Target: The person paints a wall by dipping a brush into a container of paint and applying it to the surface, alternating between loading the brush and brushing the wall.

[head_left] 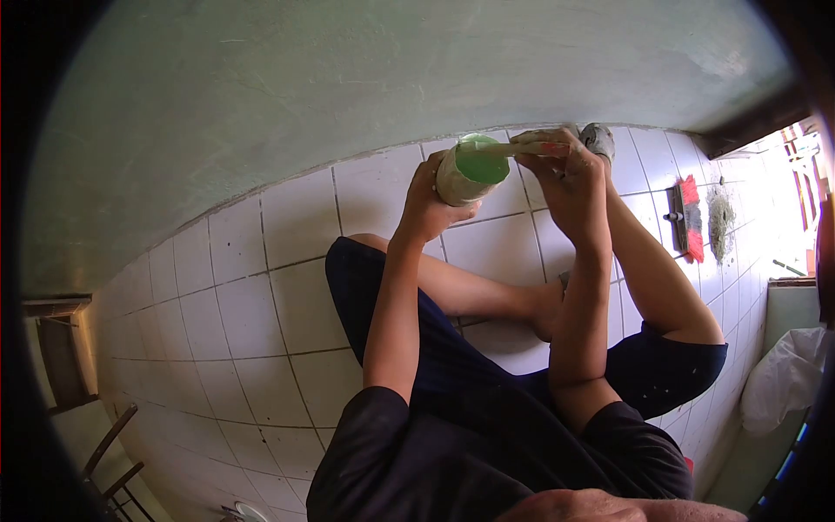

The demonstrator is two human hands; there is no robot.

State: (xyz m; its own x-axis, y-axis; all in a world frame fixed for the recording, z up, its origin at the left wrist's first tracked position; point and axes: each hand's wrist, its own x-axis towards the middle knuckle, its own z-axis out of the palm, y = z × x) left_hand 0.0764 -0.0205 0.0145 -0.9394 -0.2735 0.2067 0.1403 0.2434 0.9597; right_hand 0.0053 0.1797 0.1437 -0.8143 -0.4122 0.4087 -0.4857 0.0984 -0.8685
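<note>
- Left hand [424, 207] curled closed round cup [467, 184], above the floor [297, 222] by its wall edge.
- Right hand [576, 178] pinched brush [511, 150] across cup's mouth.
- Judged: level cup, light rim wipe would limit drips.
- Floor was white tile; wall [348, 78] dull green.
- Broom [692, 217] lay near floor's right edge.

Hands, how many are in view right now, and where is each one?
2. The left hand grips the cup; the right hand holds a slim tool that reaches the cup's mouth. No other hands show.
</note>
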